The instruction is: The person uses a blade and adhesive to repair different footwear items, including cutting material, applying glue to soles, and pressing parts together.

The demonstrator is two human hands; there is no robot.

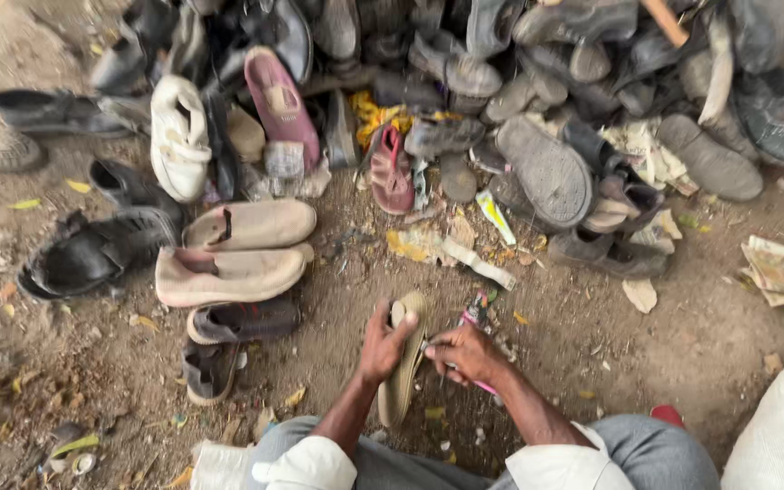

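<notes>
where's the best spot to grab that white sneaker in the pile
Judging by its pose, grip the white sneaker across its middle from above. It lies on the near left edge of the shoe pile with its top facing up and nothing lying over it.

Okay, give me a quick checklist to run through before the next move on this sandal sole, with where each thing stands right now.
1. Left hand grips the tan sole near its top: ok.
2. Sole stands on edge, clear of the ground: ok.
3. Right hand touches the sole's edge: ok.
4. Tool in the right hand: cannot tell; only a pink handle shows.
5. Beige shoes lie apart from the hands: ok.
</notes>
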